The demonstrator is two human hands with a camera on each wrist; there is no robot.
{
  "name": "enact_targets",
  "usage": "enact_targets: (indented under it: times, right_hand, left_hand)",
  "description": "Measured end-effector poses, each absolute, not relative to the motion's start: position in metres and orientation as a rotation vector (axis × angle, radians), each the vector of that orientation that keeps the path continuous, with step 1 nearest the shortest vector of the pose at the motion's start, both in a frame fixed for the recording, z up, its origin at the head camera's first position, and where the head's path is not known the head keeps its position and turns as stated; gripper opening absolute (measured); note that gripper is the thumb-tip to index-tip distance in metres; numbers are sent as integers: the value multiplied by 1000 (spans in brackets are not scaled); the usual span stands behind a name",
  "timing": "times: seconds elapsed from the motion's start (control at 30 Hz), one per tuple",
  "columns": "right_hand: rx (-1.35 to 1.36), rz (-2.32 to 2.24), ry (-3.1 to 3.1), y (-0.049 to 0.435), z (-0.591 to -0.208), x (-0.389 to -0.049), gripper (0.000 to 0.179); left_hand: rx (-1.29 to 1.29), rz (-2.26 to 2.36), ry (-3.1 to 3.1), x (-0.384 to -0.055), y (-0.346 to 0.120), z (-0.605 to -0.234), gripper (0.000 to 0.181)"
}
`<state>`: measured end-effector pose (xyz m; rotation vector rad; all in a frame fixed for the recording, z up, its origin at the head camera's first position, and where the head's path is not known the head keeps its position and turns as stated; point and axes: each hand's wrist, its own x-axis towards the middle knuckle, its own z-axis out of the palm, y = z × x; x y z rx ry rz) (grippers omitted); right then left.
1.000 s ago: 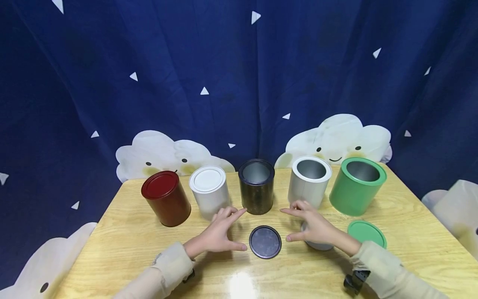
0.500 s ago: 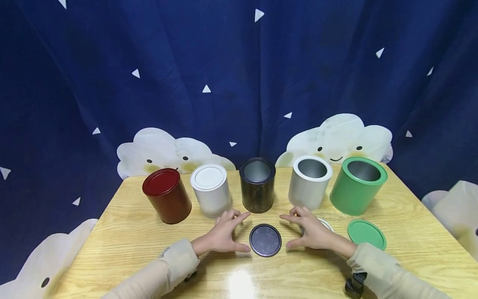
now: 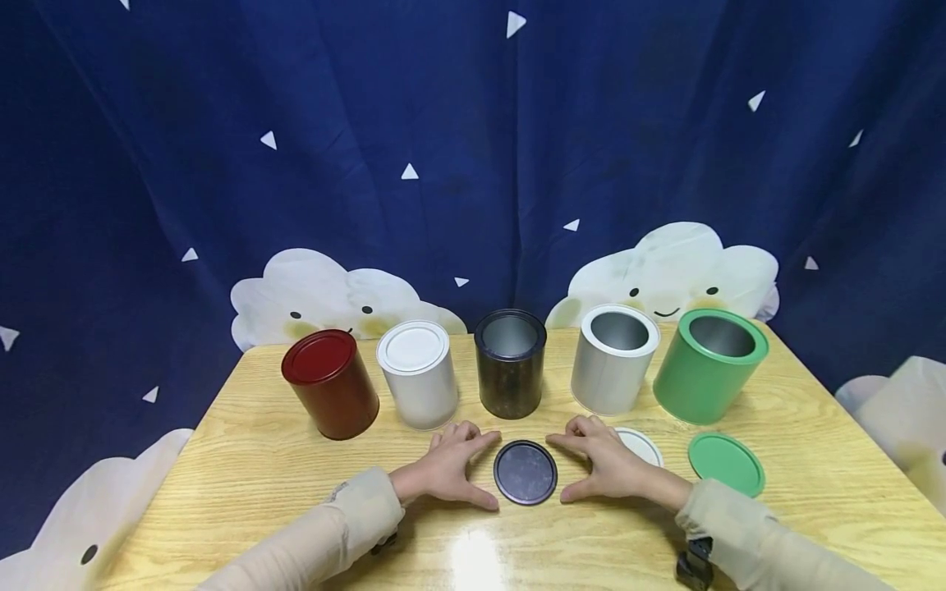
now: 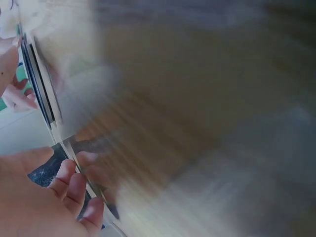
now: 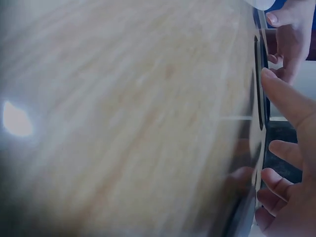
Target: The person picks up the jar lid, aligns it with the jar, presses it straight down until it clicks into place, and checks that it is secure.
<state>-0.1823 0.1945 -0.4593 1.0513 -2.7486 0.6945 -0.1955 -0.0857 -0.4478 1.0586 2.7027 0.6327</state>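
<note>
A round black lid (image 3: 525,472) lies flat on the table between my two hands. My left hand (image 3: 446,468) is at its left, thumb and index finger spread towards its edge with a small gap. On the other side my right hand (image 3: 602,461) mirrors this, its thumb and index finger pointing at the lid. Neither hand holds anything. Behind the lid stands an uncovered black can (image 3: 510,373). The left wrist view shows the black lid (image 4: 38,84) edge-on beyond my left fingers. In the right wrist view, my right index fingertip overlaps the lid (image 5: 260,84).
To the left stand a dark red can (image 3: 336,394) and a white can (image 3: 420,382), both lidded. An uncovered white can (image 3: 609,377) and an uncovered green can (image 3: 698,386) stand right. A white lid (image 3: 641,446), partly behind my right hand, and a green lid (image 3: 727,462) lie before them.
Both hands have moved inward, closing in on the black lid from either side. More of the white lid shows behind my right hand. The cans and lids have stayed in place.
</note>
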Motion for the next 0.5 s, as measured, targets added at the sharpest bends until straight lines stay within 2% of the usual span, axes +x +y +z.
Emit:
enact_targets:
  times: [0.5]
  right_hand:
    - [1025, 648, -2805, 185, -463, -183, 75]
  left_hand:
    - [1012, 479, 2733, -193, -76, -442, 81]
